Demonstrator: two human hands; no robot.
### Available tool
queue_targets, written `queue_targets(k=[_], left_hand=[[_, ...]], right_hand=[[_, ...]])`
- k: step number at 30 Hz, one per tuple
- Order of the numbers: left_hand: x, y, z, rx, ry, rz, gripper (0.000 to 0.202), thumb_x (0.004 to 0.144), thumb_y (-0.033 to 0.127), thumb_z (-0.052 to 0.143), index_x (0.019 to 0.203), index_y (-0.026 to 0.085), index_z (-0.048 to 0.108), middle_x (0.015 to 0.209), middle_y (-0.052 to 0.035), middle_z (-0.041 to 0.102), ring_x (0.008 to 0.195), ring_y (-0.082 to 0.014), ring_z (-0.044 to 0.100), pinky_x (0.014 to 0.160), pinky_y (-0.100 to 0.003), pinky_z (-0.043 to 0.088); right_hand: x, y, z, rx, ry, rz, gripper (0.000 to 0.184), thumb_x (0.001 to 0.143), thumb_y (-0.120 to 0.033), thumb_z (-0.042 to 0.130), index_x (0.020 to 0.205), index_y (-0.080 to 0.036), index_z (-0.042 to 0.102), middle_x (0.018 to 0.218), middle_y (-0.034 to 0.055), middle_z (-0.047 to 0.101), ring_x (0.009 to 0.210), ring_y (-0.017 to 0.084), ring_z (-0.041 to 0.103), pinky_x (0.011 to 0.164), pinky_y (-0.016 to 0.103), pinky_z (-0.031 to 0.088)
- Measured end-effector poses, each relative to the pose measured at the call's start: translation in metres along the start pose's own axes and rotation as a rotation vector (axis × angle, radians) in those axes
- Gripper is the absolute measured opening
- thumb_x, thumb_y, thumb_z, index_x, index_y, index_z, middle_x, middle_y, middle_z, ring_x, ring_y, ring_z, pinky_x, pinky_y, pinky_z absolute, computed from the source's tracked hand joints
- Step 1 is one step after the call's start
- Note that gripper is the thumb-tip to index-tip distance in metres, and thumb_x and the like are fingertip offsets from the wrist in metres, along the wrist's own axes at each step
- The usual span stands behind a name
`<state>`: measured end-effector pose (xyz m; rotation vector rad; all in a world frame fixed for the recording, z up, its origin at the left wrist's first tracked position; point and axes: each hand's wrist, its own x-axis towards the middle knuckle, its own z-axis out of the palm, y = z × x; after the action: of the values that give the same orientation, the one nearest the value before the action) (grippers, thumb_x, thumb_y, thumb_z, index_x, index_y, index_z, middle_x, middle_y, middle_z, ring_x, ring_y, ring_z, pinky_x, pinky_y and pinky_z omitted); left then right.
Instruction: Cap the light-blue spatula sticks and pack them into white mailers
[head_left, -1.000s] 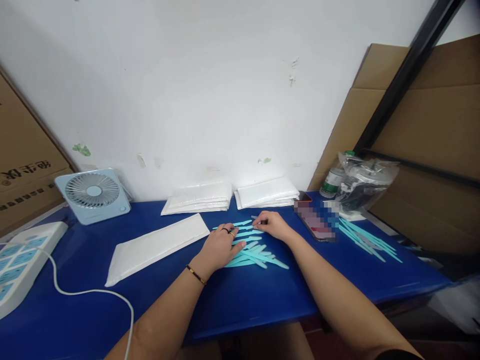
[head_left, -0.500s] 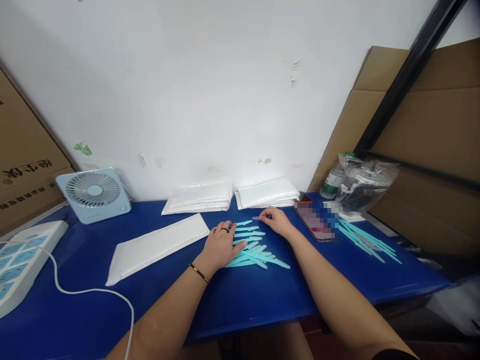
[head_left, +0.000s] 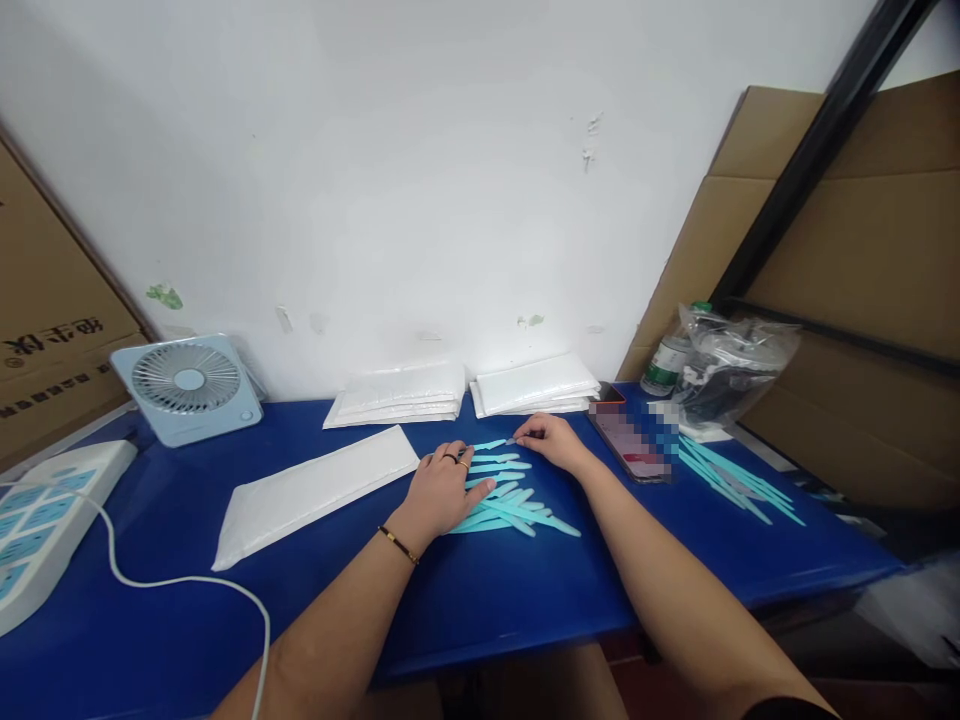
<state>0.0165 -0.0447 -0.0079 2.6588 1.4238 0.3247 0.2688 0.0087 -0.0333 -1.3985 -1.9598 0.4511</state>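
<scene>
Several teal eyebrow razors [head_left: 517, 515] lie on the blue table, some in a loose row and the nearer ones crossing in a pile. My left hand [head_left: 442, 490] rests over their left ends, fingers stretched and thumb apart, touching the handles. A small clear blade cap [head_left: 511, 441] is pinched between the thumb and forefinger of my right hand [head_left: 551, 440]. The cap meets the blade end of the farthest razor [head_left: 489, 444]; whether it is over the blade is too small to tell.
A white padded mailer [head_left: 315, 495] lies left, with two mailer stacks [head_left: 397, 395] [head_left: 536, 385] by the wall. Right are a phone [head_left: 630, 440], more razors [head_left: 739, 480], a bottle [head_left: 665, 365] and a plastic bag [head_left: 739, 365]. Left stand a fan [head_left: 187, 385] and a power strip [head_left: 67, 530].
My right hand has shifted slightly left, bringing the clear cap up to the farthest razor's tip. The left hand stays where it was.
</scene>
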Motion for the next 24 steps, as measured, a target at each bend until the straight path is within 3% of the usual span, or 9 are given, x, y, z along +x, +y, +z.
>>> queue_targets(k=[10,14,17,21,22,24], left_hand=[[0.002,0.001,-0.003,-0.022,-0.048,0.037,0.071,0.087,0.064,0.021,0.134,0.018,0.045,0.134,-0.0133,0.046,0.124,-0.0307,0.038,0.099,-0.044,0.034],[0.003,-0.006,-0.004,-0.094,-0.068,0.02,0.083,0.078,0.074,0.031,0.139,0.019,0.037,0.141,-0.0138,0.038,0.13,-0.0328,0.03,0.104,-0.045,0.027],[0.002,-0.011,-0.005,-0.136,-0.131,0.047,0.11,0.06,0.082,0.046,0.145,0.017,0.02,0.149,-0.0153,0.024,0.137,-0.035,0.017,0.109,-0.049,0.016],[0.002,-0.011,-0.005,-0.135,-0.205,0.129,0.125,0.047,0.081,0.058,0.146,0.017,0.015,0.149,-0.0163,0.023,0.137,-0.036,0.016,0.11,-0.05,0.01],[0.002,-0.009,-0.005,-0.134,-0.195,0.129,0.124,0.047,0.08,0.059,0.146,0.017,0.017,0.148,-0.0167,0.026,0.136,-0.0362,0.018,0.109,-0.049,0.013],[0.004,-0.006,-0.006,-0.136,-0.17,0.121,0.116,0.05,0.078,0.06,0.143,0.017,0.026,0.143,-0.0165,0.033,0.132,-0.0356,0.026,0.106,-0.046,0.023]], right_hand=[[0.0,-0.018,0.016,0.068,-0.047,-0.02,0.014,0.073,-0.028,0.066,0.081,-0.021,0.075,0.077,0.0023,0.066,0.065,0.012,0.058,0.062,0.023,0.044],[-0.004,-0.028,0.0,0.055,-0.085,-0.014,0.021,0.075,-0.033,0.064,0.088,-0.02,0.073,0.084,0.0035,0.066,0.07,0.013,0.059,0.067,0.024,0.045],[-0.029,-0.039,-0.032,0.011,-0.061,0.064,0.037,0.069,-0.043,0.069,0.098,-0.02,0.068,0.092,0.0046,0.065,0.077,0.015,0.058,0.07,0.026,0.045],[-0.087,-0.049,-0.064,0.034,-0.42,0.218,0.053,0.049,-0.042,0.082,0.094,-0.021,0.065,0.08,0.0003,0.061,0.064,0.014,0.055,0.053,0.022,0.041],[-0.099,-0.051,-0.064,0.071,-0.432,0.234,0.051,0.051,-0.039,0.081,0.095,-0.021,0.063,0.079,-0.0005,0.06,0.061,0.013,0.055,0.051,0.021,0.04],[-0.115,-0.054,-0.056,0.118,-0.331,0.24,0.032,0.065,-0.036,0.073,0.089,-0.02,0.06,0.074,-0.0014,0.059,0.063,0.012,0.055,0.054,0.021,0.04]])
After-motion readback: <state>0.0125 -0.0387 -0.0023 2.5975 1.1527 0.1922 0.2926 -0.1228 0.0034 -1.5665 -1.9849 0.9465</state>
